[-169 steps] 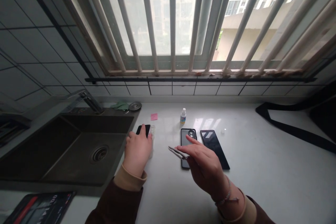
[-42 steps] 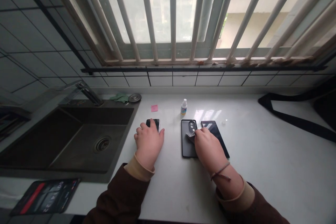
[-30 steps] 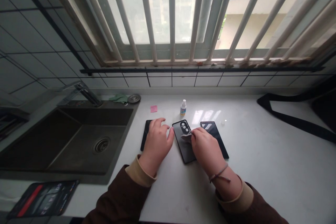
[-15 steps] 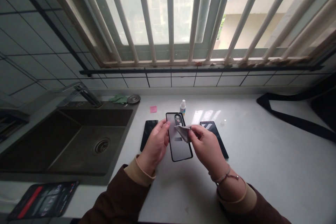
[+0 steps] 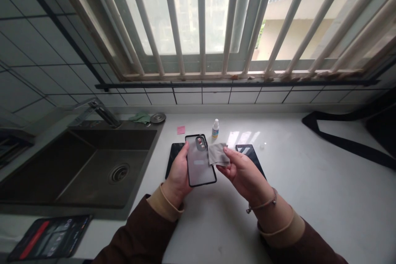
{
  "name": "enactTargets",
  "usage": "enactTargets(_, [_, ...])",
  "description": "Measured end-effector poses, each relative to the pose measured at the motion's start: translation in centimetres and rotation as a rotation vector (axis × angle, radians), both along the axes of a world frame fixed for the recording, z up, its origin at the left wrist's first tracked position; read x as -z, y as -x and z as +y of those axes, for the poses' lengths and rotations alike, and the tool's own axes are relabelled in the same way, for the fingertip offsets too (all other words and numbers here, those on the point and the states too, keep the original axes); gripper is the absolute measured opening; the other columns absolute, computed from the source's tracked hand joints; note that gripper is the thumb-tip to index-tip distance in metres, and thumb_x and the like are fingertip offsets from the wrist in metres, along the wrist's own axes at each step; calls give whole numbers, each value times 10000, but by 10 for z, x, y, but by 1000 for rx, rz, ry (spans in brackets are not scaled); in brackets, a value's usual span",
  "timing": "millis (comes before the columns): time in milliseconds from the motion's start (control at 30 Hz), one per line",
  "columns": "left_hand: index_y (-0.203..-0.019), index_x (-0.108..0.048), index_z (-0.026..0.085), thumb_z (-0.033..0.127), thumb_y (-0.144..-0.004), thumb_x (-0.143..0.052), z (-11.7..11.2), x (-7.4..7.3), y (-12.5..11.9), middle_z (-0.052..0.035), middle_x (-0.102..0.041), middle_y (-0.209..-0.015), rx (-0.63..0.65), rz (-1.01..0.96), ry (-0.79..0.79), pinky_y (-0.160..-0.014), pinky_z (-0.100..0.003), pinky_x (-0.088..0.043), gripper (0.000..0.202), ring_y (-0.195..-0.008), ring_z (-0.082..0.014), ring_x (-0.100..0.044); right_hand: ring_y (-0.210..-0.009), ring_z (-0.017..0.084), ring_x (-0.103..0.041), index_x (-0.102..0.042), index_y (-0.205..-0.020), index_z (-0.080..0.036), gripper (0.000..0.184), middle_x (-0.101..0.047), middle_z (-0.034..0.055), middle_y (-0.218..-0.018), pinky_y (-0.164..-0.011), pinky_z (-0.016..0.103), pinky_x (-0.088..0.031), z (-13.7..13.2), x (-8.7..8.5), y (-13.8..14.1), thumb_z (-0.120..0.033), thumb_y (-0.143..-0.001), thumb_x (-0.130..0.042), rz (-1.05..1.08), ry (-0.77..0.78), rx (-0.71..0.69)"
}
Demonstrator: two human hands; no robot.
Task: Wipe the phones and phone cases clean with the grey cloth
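Observation:
My left hand grips a translucent phone case with a black rim by its left edge. The case is tilted up above the counter, its camera cutout at the top. In my right hand a folded grey cloth is pinched between thumb and fingers, just right of the case. Behind my left hand lies a dark phone, partly hidden. Another dark flat device lies behind my right hand, also partly covered. A small white bottle stands upright beyond the case.
A sink with a faucet lies to the left. A green cloth and a metal drain cover sit at its rim. There is a pink note on the counter. A black strap lies at right.
The cloth has come away from the case's back and my right hand has turned, showing the cloth flatter. My left hand has shifted the case slightly left.

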State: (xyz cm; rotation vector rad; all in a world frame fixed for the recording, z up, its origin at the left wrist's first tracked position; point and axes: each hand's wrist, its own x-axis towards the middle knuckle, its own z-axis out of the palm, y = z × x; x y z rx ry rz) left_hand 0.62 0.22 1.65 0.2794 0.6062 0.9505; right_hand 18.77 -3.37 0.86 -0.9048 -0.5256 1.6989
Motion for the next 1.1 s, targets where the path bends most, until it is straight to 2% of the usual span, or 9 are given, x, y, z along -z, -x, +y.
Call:
enactTargets(100, [-1213, -730, 77, 554, -1112, -366, -3, 1, -2, -199, -805, -1070, -27, 88, -6, -967, -481, -614, 608, -946, -312, -792, -922, 176, -785, -790, -1134, -159, 399, -820, 98, -1108, -828, 264, -658, 2, 1, -2, -406, -841, -900, -28, -43, 41])
enactTargets(233, [-1251, -703, 112, 583, -1098, -374, -7, 3, -3, -201, -783, -1085, 58, 198, -7, -868, -517, -645, 595, -898, -321, -786, -991, 226, -782, -776, -1147, -160, 445, -822, 106, -1117, -885, 349, -660, 7, 6, -9, -476, -852, -883, -232, -148, 377])
enactTargets(333, [-1244, -709, 89, 595, -1099, -339, -10, 5, -4, -218, -763, -1106, 205, 219, -33, -826, -496, -656, 643, -883, -320, -782, -1021, 254, -784, -762, -1207, -170, 423, -825, 111, -1129, -928, 400, -647, 6, 6, -17, -511, -958, -765, -497, -276, 589])
enactTargets(400, [-1207, -726, 79, 594, -1102, -314, -13, 6, -6, -218, -753, -1129, 284, 204, -58, -814, -474, -660, 669, -879, -310, -780, -969, 263, -797, -783, -1189, -184, 366, -837, 103, -1067, -888, 392, -645, 3, 4, -20, -493, -1019, -685, -817, -355, 625])
enactTargets(567, [-1267, -717, 139, 562, -1113, -349, -21, 14, -10, -171, -777, -1077, 399, 169, -74, -818, -443, -662, 581, -864, -280, -789, -981, 251, -827, -758, -1341, -222, 335, -837, 99, -1171, -871, 335, -654, -3, 10, -11, -253, -1094, -533, -1505, -750, 451])
enactTargets(667, [-1272, -711, 138, 539, -1120, -361, -23, 21, -12, -161, -794, -974, 372, 211, -62, -782, -423, -668, 554, -782, -252, -788, -1067, 256, -821, -710, -1406, -176, 407, -810, 124, -1259, -939, 349, -671, -2, 19, -2, -114, -1069, -490, -1641, -946, 299])
enactTargets(833, [-1364, -683, 132, 571, -1111, -394, -22, 25, -14, -163, -812, -981, 330, 235, -55, -806, -434, -670, 584, -778, -254, -798, -1256, 272, -750, -672, -1449, -120, 471, -742, 158, -1393, -1095, 389, -630, -1, 24, 1, -18, -1017, -515, -1681, -1044, 264])
enactTargets(933, [-1468, -632, 168, 515, -1123, -415, -22, 23, -18, -160, -809, -1157, 269, 157, -82, -1013, -468, -616, 535, -1029, -277, -801, -1354, 283, -685, -669, -1457, -102, 503, -692, 175, -1462, -1166, 411, -584, -1, 25, 1, 18, -987, -534, -1690, -1097, 212])
enactTargets(1100, [-1466, -651, 163, 439, -1134, -447, -24, 22, -25, -150, -687, -1470, 141, 43, -170, -1301, -405, -340, 478, -1461, -247, -572, -1438, 305, -609, -667, -1454, -80, 498, -635, 194, -1523, -1220, 468, -532, 0, 29, 8, 25, -988, -529, -1695, -1156, 158])
